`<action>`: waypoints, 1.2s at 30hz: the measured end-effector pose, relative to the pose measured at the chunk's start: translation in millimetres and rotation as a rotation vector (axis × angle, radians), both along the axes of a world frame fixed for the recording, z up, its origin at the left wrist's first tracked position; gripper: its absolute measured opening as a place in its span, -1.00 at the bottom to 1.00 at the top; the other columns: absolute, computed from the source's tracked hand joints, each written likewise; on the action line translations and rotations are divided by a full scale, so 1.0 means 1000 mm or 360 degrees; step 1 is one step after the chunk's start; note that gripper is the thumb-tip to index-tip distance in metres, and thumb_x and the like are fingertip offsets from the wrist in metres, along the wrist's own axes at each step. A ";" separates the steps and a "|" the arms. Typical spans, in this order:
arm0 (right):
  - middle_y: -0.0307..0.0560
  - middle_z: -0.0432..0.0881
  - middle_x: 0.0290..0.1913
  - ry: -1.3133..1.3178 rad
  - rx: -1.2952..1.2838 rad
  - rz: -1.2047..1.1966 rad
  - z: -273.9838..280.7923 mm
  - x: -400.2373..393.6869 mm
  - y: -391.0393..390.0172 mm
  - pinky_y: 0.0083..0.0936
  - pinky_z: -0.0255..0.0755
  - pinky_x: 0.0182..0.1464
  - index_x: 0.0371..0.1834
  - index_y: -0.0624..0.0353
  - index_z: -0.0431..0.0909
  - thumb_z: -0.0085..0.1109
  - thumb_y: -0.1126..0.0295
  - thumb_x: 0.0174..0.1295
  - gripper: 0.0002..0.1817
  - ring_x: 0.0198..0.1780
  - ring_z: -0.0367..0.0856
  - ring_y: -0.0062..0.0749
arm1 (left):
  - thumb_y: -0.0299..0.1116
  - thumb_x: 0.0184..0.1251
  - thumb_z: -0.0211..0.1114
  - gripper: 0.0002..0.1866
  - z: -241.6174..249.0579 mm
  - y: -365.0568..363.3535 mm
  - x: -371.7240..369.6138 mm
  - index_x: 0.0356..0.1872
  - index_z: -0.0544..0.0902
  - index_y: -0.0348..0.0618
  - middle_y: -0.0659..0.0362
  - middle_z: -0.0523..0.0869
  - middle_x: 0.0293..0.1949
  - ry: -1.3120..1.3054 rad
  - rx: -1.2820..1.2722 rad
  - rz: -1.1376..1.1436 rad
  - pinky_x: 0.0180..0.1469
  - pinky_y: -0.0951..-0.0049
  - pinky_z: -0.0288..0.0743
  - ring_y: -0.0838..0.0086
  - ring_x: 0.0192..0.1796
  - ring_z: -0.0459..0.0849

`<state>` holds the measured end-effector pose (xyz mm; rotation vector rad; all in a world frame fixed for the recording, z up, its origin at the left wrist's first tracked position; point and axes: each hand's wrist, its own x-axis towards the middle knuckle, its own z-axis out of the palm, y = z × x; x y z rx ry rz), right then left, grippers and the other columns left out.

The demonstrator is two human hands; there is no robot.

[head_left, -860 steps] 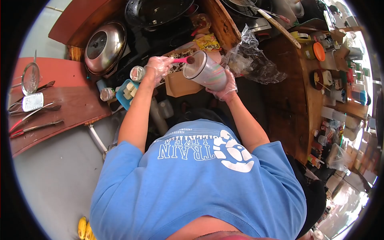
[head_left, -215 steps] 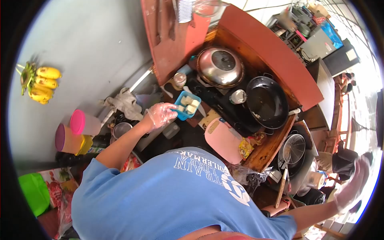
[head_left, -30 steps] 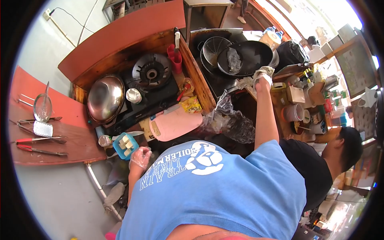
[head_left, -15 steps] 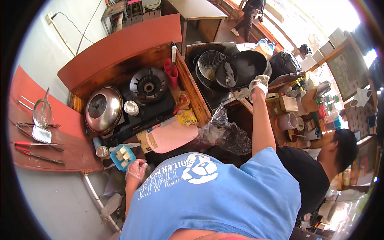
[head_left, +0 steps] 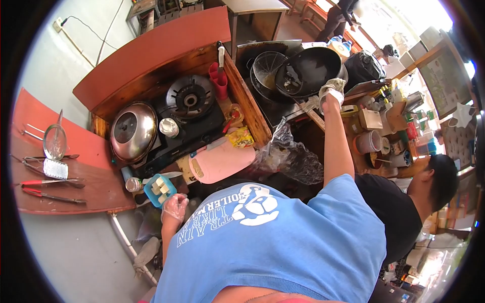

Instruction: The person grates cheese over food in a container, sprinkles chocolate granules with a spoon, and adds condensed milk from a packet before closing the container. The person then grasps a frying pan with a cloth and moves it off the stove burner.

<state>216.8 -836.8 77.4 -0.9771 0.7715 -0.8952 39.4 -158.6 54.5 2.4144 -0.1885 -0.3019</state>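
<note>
My right hand (head_left: 332,96) is closed round a pale cloth (head_left: 335,85) at the near right edge of a black wok (head_left: 318,68), gripping the wok through it. The wok is tilted, with pale bits in its lower left part. Left of it, a round wire strainer (head_left: 268,65) rests over a dark pan. My left hand (head_left: 175,207), in a clear plastic glove, has its fingers curled beside a blue square container (head_left: 152,196). White cubes (head_left: 161,186) sit in that container. Whether the left fingers hold anything is hidden.
A pink cutting board (head_left: 222,161) lies before the gas burner (head_left: 190,97) and a lidded steel pan (head_left: 132,130). Crumpled clear plastic (head_left: 290,159) hangs near my right forearm. A co-worker in black (head_left: 389,212) is close on my right. Tongs and a grater (head_left: 54,169) lie at left.
The wok's tilt has changed, and the pale contents look smaller and more spread out. My right hand keeps its grip. The view has shifted slightly; a distant person has moved right.
</note>
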 end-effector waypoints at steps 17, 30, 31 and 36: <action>-0.35 0.62 0.03 0.0010 -0.0075 0.0077 0.006 0.004 -0.003 -0.51 0.53 -0.07 0.27 0.00 0.49 0.08 0.59 0.30 -0.54 -0.06 0.61 -0.52 | -0.34 0.27 0.34 -0.81 0.003 -0.001 -0.007 -0.24 0.67 -0.28 -0.07 0.75 -0.29 -0.0027 0.0032 -0.0009 -0.06 0.14 0.58 0.06 -0.19 0.73; -0.14 0.61 -0.12 0.0061 -0.0196 -0.0010 0.009 0.002 0.007 -0.36 0.51 -0.22 0.01 0.19 0.55 0.16 0.57 0.19 -0.71 -0.21 0.56 -0.39 | -0.35 0.27 0.35 -0.81 0.002 -0.001 -0.010 -0.25 0.67 -0.28 -0.07 0.76 -0.23 -0.0004 0.0036 0.0004 -0.03 0.13 0.57 0.02 -0.15 0.72; -0.14 0.61 -0.12 0.0060 -0.0197 -0.0010 0.012 0.000 0.009 -0.36 0.51 -0.22 0.01 0.19 0.55 0.16 0.57 0.19 -0.71 -0.21 0.56 -0.39 | -0.35 0.27 0.35 -0.81 0.003 -0.001 -0.010 -0.25 0.67 -0.28 -0.07 0.76 -0.23 -0.0005 0.0035 0.0004 -0.03 0.13 0.57 0.02 -0.15 0.72; -0.19 0.61 -0.15 0.0101 -0.0054 -0.0069 0.009 -0.004 0.008 -0.41 0.53 -0.22 0.00 0.13 0.57 0.14 0.60 0.23 -0.72 -0.22 0.58 -0.41 | -0.33 0.27 0.35 -0.81 0.003 0.000 -0.013 -0.24 0.67 -0.26 -0.08 0.76 -0.22 0.0019 0.0063 0.0001 0.02 0.12 0.56 -0.01 -0.11 0.71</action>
